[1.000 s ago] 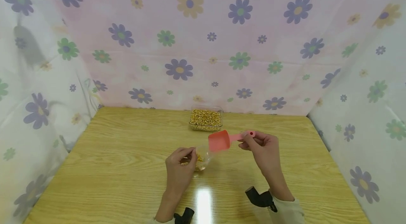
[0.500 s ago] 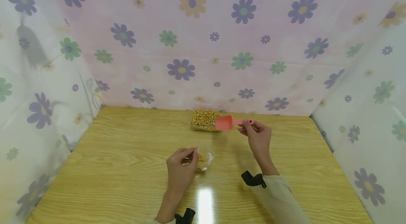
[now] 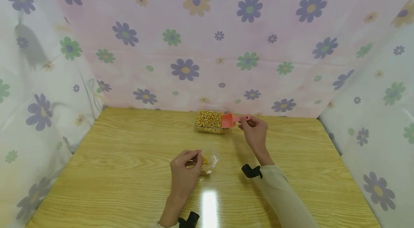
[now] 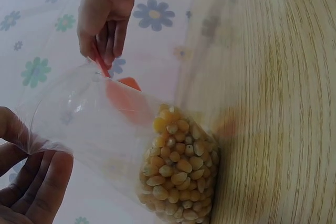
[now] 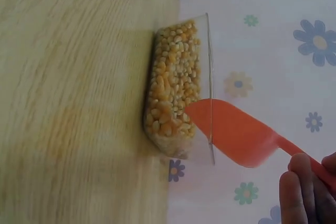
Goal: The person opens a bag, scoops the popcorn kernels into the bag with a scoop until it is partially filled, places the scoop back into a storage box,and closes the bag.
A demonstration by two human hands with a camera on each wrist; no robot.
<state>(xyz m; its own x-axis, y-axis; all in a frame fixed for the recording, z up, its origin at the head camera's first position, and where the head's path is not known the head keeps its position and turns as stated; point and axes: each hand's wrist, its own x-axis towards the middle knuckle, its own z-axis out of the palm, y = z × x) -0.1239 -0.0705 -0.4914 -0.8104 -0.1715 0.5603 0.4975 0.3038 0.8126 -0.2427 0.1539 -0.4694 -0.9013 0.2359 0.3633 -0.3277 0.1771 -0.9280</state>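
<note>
wooden table (image 3: pixel 129 170) fills the floor of a booth walled on three sides by a flowered cloth (image 3: pixel 194 41). at the far edge of the table, near the back cloth, stands a clear container (image 3: pixel 210 121) holding dry corn kernels (image 5: pixel 170 93) almost to its rim. nearer the person, a small clear bag (image 4: pixel 121 140) lies on its side on the wood, its bottom end packed with kernels. left hand (image 3: pixel 185 171) pinches the bag's open mouth, fingers (image 4: pixel 37 182) curled round the plastic edge. right hand (image 3: pixel 253 133) is at the container's right side, fingers closed round the handle of a red scoop (image 5: pixel 236 132). the scoop's bowl is over the container's rim, its tip among the kernels. bag and container sit well apart.
</note>
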